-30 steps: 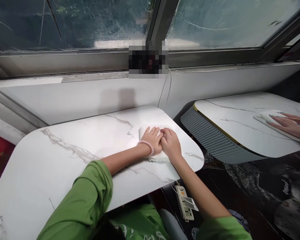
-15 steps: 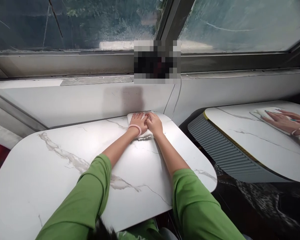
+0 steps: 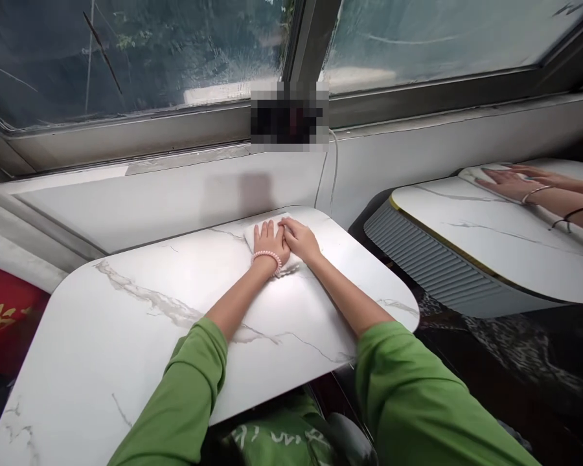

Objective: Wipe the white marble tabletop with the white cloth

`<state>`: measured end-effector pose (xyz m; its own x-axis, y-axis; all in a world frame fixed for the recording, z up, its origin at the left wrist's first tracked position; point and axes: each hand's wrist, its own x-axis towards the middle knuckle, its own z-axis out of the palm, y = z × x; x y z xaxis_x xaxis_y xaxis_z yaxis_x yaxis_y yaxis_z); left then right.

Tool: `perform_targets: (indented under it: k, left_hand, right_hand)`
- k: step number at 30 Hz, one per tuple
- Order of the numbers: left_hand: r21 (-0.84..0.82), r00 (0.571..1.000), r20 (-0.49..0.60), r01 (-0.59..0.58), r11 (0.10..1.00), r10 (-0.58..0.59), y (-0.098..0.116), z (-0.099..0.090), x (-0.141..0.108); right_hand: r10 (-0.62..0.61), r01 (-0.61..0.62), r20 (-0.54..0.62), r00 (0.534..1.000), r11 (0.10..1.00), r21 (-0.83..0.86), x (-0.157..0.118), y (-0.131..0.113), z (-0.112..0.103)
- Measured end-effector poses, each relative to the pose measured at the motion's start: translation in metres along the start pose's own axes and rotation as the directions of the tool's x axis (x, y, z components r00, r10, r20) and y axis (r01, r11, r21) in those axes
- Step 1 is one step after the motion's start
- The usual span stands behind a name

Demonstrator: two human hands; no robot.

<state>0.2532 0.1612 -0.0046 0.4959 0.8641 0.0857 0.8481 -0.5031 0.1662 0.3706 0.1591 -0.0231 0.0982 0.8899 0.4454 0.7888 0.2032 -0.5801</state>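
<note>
white cloth (image 3: 290,265) is mostly hidden under both hands; only its upper-left edge, a strip along the top and the lower-right corner show, so can't tell how it's folded. it lies flat on the white marbled table (image 3: 102,336), near the far edge by the wall (image 3: 175,204).

left hand (image 3: 268,244): palm down on the cloth, fingers straight and a bit spread, pressing from above, not gripping. pink coiled bracelet (image 3: 271,255) at that wrist. right hand (image 3: 302,241): right beside it, touching, fingers bent toward the left hand; tips partly hidden, can't tell if they pinch any cloth.

pixelated block (image 3: 289,122) masks whatever sits at the sill; thin cable (image 3: 335,175) hangs below it. on the second table (image 3: 529,259) a co-worker's hands (image 3: 508,184) cover most of another cloth (image 3: 470,173); forearms cut off at frame right.

writing: white script on the green shirt (image 3: 282,435), partly covered, illegible. red item (image 3: 10,291) at left edge, cropped, gold marks unreadable.
</note>
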Motion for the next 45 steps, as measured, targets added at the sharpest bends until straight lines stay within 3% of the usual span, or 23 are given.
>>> perform_targets:
  k: [5, 11, 17, 22, 25, 29, 37, 41, 45]
  left_hand:
    - [0.008, 0.991, 0.011, -0.133, 0.991, 0.133, 0.016, -0.005, -0.062]
    - [-0.010, 0.944, 0.077, -0.322, 0.947, 0.322, 0.030, -0.013, -0.132]
    - [-0.038, 0.911, 0.100, -0.399, 0.916, 0.401, 0.031, -0.018, -0.168]
    - [-0.032, 0.902, 0.117, -0.415, 0.909, 0.415, 0.027, -0.021, -0.169]
    - [-0.052, 0.909, 0.093, -0.402, 0.914, 0.406, 0.020, -0.019, -0.152]
    - [-0.063, 0.945, 0.095, -0.308, 0.949, 0.313, 0.000, -0.014, -0.109]
    - [-0.020, 0.987, 0.064, -0.149, 0.989, 0.150, -0.085, -0.019, -0.012]
    - [0.000, 0.994, -0.035, -0.100, 0.995, 0.100, -0.115, -0.019, 0.012]
    - [0.012, 0.995, -0.072, -0.070, 0.997, 0.071, -0.121, -0.018, 0.019]
  right_hand:
    - [-0.033, 0.040, 0.053, 0.998, 0.989, -0.140, -0.070, -0.017, -0.020]
    - [0.007, 0.051, 0.160, 0.987, 0.936, -0.349, -0.152, -0.053, -0.047]
    - [0.100, -0.028, 0.166, 0.981, 0.921, -0.388, -0.175, -0.092, -0.066]
    - [0.056, -0.011, 0.128, 0.990, 0.944, -0.330, -0.182, -0.089, -0.059]
    - [0.054, -0.019, 0.120, 0.991, 0.962, -0.272, -0.168, -0.080, -0.049]
    - [0.040, -0.018, 0.102, 0.994, 0.979, -0.205, -0.118, -0.072, -0.029]
    - [0.001, 0.008, 0.077, 0.997, 0.992, -0.122, 0.004, -0.062, 0.048]
    - [-0.009, 0.023, 0.097, 0.995, 0.990, -0.138, 0.042, -0.065, 0.073]
    - [-0.030, 0.048, 0.111, 0.993, 0.986, -0.157, 0.053, -0.066, 0.076]
